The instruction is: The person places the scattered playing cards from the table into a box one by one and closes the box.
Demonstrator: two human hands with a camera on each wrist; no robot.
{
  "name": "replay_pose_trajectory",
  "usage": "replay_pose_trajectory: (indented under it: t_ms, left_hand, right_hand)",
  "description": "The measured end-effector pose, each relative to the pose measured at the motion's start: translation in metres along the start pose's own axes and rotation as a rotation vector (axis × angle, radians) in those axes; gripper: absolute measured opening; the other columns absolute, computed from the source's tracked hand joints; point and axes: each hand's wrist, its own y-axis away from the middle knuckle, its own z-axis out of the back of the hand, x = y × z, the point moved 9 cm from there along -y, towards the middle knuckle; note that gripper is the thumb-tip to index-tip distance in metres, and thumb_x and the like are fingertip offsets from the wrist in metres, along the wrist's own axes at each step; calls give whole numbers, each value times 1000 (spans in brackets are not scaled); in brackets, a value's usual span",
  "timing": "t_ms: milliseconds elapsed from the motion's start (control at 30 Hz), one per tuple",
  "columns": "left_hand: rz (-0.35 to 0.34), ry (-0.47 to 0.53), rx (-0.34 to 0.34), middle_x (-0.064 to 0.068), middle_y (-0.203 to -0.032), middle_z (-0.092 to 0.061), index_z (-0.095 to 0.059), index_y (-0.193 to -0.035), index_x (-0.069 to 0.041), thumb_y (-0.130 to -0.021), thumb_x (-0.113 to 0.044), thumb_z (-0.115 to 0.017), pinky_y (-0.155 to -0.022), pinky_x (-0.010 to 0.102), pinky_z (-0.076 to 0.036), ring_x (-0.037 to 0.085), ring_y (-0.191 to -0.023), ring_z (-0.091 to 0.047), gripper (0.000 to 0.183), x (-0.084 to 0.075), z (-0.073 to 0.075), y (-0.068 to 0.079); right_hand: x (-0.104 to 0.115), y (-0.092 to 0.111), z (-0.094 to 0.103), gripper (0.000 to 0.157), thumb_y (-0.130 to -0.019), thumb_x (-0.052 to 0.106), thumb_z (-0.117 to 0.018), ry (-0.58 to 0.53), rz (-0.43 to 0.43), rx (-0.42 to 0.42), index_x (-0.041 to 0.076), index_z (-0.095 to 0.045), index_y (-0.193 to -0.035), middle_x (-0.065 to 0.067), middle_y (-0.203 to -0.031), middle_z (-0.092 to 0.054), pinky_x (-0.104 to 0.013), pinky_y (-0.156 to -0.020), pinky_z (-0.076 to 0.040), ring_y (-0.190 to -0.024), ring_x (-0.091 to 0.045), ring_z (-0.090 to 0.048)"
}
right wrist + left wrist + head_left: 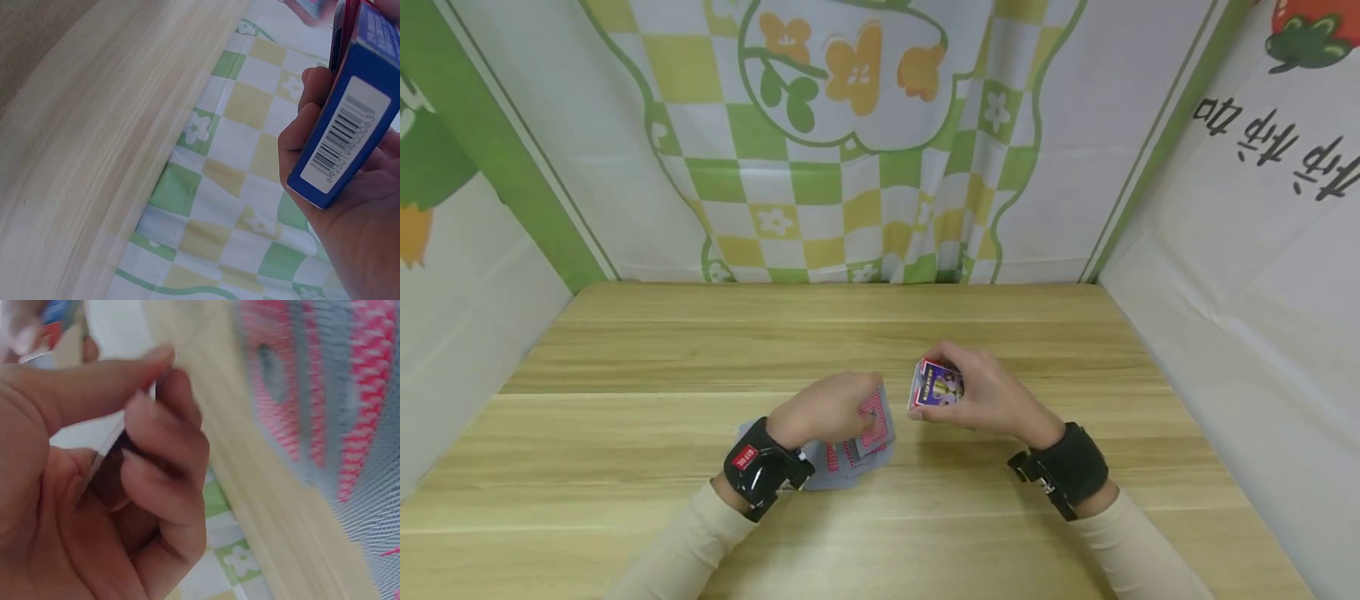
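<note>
My left hand [831, 408] pinches a playing card [874, 423] with a red-patterned back between thumb and curled fingers. In the left wrist view that card [107, 442] shows edge-on, running into the palm. Beneath the left hand and wrist lies a loose spread of playing cards [831, 477], red and grey on their backs, partly hidden by the hand. To the right, my right hand [992, 396] grips a small card box [940, 385] between thumb and fingers. The right wrist view shows the box's blue side [350, 134] with a white barcode label.
A wooden table [647, 350] holds the cards. At its back edge hangs a green, yellow and white checked curtain [857, 183], and white printed panels [1240, 267] stand at both sides. Both wrists wear black camera straps [1078, 471].
</note>
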Motion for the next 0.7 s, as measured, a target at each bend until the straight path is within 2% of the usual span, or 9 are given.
replay_pose_trajectory:
  t_ms: [100, 133, 267, 333, 500, 567, 700]
  left_hand:
    - [0, 73, -64, 4, -73, -52, -50, -101, -8, -87, -10, -63, -49, 30, -46, 15, -60, -52, 19, -1, 13, 3]
    - [9, 92, -100, 5, -80, -55, -50, -106, -6, -89, -12, -63, -55, 33, -49, 16, -67, -55, 22, 0, 19, 3]
    - [49, 206, -221, 8, -87, -57, -50, -106, -7, -91, -18, -62, -69, 39, -49, 19, -81, -55, 23, 8, 39, 3]
    - [70, 287, -250, 7, -88, -59, -51, -105, -7, -90, -19, -63, -72, 40, -49, 19, -82, -55, 22, 12, 45, 4]
    - [95, 502, -242, 4, -80, -62, -53, -98, -13, -89, -25, -66, -69, 39, -47, 17, -75, -56, 20, 17, 49, 6]
    - [95, 538, -228, 3, -81, -64, -54, -98, -14, -88, -28, -67, -71, 39, -47, 16, -77, -57, 21, 16, 48, 6]
    - [94, 546, -218, 2, -82, -65, -54, -99, -15, -89, -28, -66, -74, 40, -47, 16, -79, -59, 21, 13, 43, 4]
  right_hand:
    - [-1, 0, 0, 56, -70, 46, -79, -5, 0, -1, 14, -56, -110, 6, -86, -61, -30, -55, -52, -69, -5, -56]
    - [-1, 0, -1, 56, -71, 45, -79, -6, 0, 0, 14, -56, -110, 6, -86, -61, -29, -55, -52, -69, -5, -56]
    - [-2, 0, -2, 56, -70, 45, -79, -11, -6, 6, 14, -55, -110, 6, -87, -61, -29, -56, -53, -70, -5, -56]
    - [-3, 0, -3, 56, -70, 44, -79, -11, -11, 12, 14, -56, -110, 6, -87, -61, -30, -56, -53, -70, -5, -56]
    - [-3, 0, -5, 55, -70, 42, -80, -15, -14, 21, 14, -56, -110, 6, -87, -61, -30, -57, -53, -71, -5, -56]
    - [-2, 0, -6, 54, -70, 41, -81, -13, -9, 23, 14, -56, -110, 6, -87, -61, -29, -57, -53, -71, -5, -56]
    - [1, -1, -6, 53, -69, 38, -82, -1, 5, 23, 14, -56, -109, 6, -87, -60, -29, -57, -53, -71, -5, -56]
